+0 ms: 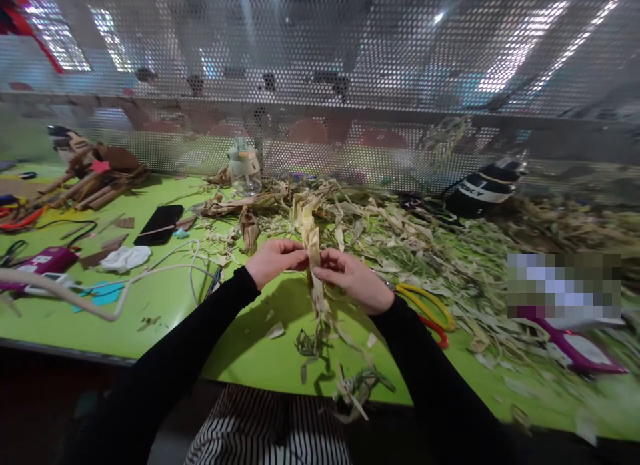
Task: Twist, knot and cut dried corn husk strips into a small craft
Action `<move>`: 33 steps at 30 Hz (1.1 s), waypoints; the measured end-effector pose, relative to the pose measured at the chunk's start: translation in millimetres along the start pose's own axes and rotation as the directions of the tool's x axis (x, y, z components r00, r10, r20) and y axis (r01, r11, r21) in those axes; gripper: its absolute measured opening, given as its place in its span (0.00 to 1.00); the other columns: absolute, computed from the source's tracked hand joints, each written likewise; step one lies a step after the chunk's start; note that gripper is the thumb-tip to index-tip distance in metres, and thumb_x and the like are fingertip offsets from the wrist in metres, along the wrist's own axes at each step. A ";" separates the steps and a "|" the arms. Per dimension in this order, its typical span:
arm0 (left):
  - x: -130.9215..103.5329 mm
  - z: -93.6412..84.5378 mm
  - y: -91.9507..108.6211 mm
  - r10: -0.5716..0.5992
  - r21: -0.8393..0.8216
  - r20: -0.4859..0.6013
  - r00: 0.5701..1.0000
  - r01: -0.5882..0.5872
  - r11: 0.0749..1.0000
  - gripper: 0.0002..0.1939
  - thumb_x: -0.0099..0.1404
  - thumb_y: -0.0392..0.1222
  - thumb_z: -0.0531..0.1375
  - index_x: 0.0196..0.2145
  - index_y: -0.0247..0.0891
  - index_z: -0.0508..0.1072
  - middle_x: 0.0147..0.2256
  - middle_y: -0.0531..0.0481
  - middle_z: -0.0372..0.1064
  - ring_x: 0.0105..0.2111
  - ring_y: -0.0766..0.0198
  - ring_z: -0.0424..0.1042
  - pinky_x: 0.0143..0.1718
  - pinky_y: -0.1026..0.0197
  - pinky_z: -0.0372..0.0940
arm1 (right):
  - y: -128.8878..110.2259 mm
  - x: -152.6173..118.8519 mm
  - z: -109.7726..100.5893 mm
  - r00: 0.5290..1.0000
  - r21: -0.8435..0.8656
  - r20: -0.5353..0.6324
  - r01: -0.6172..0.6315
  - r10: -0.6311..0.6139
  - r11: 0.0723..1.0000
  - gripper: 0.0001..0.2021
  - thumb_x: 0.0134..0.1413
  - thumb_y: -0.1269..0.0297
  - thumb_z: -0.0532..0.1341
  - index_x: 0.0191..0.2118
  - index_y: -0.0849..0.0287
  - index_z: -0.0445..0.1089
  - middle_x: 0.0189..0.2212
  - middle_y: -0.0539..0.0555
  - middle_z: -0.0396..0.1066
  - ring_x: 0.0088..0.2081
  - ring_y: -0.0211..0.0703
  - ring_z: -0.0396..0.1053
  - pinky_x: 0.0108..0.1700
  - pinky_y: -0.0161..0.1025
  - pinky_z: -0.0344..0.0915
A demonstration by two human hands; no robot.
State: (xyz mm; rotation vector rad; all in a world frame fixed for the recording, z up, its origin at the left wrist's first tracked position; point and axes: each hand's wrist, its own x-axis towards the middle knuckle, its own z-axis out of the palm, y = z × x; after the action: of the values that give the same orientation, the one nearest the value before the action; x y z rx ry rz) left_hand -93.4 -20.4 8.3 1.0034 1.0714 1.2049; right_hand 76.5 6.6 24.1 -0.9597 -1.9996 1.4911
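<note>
Between my two hands, above the green table [240, 342], stands a pale, dry strip of corn husk [313, 242], folded near its top and trailing thin shreds below. My left hand [277, 260] pinches it from the left with thumb and fingers. From the right, my right hand [353, 278] grips the same strip with curled fingers. Scissors with yellow and red handles [427, 302] lie just beyond my right wrist, their blades partly hidden. Small green and dry scraps [360, 385] are scattered near the table's front edge.
Loose husk shreds [400, 232] spread over the back and right. A clear bottle [245, 166] and a black bottle [483, 190] stand along the perforated screen [350, 65]. Leftward are a phone [160, 224], a white cable [120, 298] and a purple glue gun [50, 258]; another purple-handled tool [575, 348] lies right.
</note>
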 end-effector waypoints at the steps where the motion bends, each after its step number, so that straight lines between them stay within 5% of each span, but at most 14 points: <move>1: -0.3 1.8 0.2 0.011 0.014 -0.020 1.000 -0.010 1.000 0.11 0.47 0.40 0.67 0.26 0.29 0.74 0.23 0.53 0.70 0.23 0.72 0.68 0.34 0.64 0.66 | -0.1 0.0 0.3 1.000 -0.011 -0.004 0.001 -0.001 1.000 0.08 0.47 0.61 0.61 0.31 0.60 0.64 0.23 0.45 0.62 0.24 0.32 0.57 0.27 0.32 0.54; 5: -1.5 4.8 -0.1 0.047 0.083 -0.088 0.995 -0.039 0.996 0.08 0.49 0.38 0.64 0.26 0.29 0.73 0.21 0.54 0.68 0.22 0.73 0.66 0.30 0.66 0.65 | 2.7 1.7 0.8 0.999 -0.028 -0.022 0.025 -0.026 0.999 0.07 0.48 0.63 0.60 0.31 0.61 0.65 0.25 0.47 0.64 0.27 0.34 0.60 0.30 0.33 0.57; 11: -4.6 0.1 0.2 0.075 0.197 0.017 0.997 -0.077 0.977 0.15 0.49 0.46 0.65 0.30 0.30 0.74 0.26 0.51 0.70 0.26 0.71 0.67 0.32 0.66 0.64 | 8.8 4.0 0.7 0.999 -0.031 -0.007 0.045 -0.045 0.999 0.05 0.47 0.65 0.58 0.32 0.60 0.64 0.26 0.47 0.64 0.26 0.34 0.60 0.30 0.34 0.57; 18: 2.2 -5.6 -8.8 0.151 0.368 0.063 0.987 -0.164 0.915 0.19 0.53 0.55 0.60 0.26 0.32 0.73 0.21 0.53 0.66 0.23 0.70 0.64 0.29 0.66 0.62 | 7.4 0.4 4.9 0.974 -0.400 -0.122 0.126 -0.189 0.908 0.06 0.50 0.64 0.56 0.26 0.58 0.60 0.22 0.45 0.59 0.25 0.35 0.56 0.28 0.33 0.53; 27: 0.9 -5.9 -11.8 0.151 0.394 0.065 0.986 -0.164 0.904 0.19 0.54 0.54 0.60 0.24 0.32 0.72 0.21 0.53 0.67 0.23 0.69 0.66 0.29 0.66 0.63 | 4.7 -3.6 8.6 0.962 -0.572 -0.134 0.120 -0.237 0.811 0.07 0.52 0.64 0.56 0.26 0.58 0.61 0.20 0.45 0.60 0.23 0.34 0.56 0.27 0.33 0.52; 33: 1.0 -0.7 -17.4 0.132 0.279 0.042 0.990 -0.138 0.950 0.21 0.51 0.57 0.61 0.23 0.32 0.70 0.20 0.53 0.66 0.22 0.71 0.65 0.28 0.66 0.64 | 1.7 -5.7 14.2 0.885 -0.549 -0.351 0.071 -0.307 0.833 0.12 0.50 0.54 0.60 0.32 0.58 0.65 0.25 0.50 0.67 0.23 0.36 0.61 0.27 0.35 0.57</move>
State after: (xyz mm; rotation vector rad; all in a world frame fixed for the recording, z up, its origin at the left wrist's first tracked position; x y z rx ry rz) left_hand -90.5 -21.0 -8.9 1.3253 1.1937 1.1671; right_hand 70.4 -6.4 18.5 -1.1296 -2.1133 0.5450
